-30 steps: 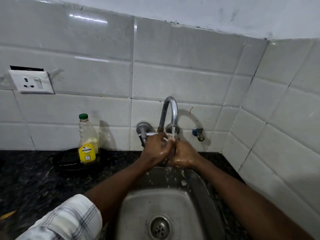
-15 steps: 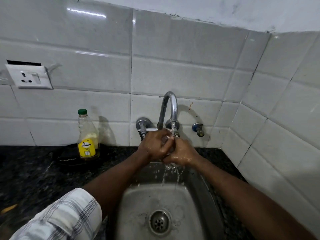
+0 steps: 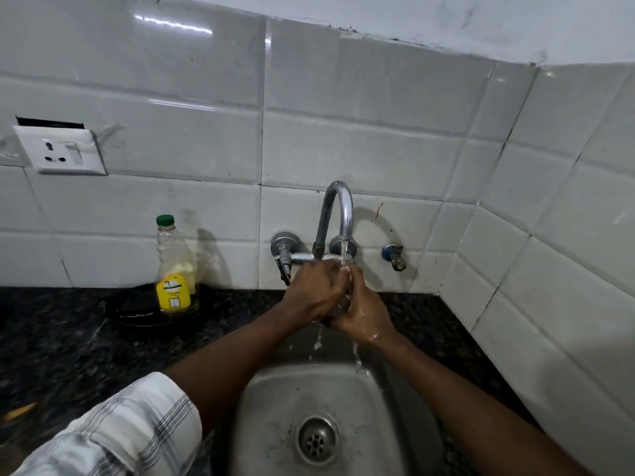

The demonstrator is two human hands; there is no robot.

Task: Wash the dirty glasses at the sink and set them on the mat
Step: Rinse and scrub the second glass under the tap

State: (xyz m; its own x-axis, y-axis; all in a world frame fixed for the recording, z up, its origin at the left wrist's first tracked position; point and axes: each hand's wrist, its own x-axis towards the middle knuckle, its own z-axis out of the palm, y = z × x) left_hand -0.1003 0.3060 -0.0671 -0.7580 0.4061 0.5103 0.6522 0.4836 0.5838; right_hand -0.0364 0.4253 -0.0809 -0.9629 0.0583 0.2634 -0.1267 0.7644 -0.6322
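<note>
Under the tap (image 3: 338,214), left hand (image 3: 314,292) clasps right hand (image 3: 366,316) (its own grip unclear).

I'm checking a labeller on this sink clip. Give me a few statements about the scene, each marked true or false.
1. Water runs from the tap. True.
2. The bottle has a red cap. False: its cap is green.
3. The left hand and right hand touch each other under the tap. True.
4. The bottle stands in the sink. False: it stands on the dark counter, left of the sink.
5. The wall socket is right of the tap. False: it is to the left.
</note>
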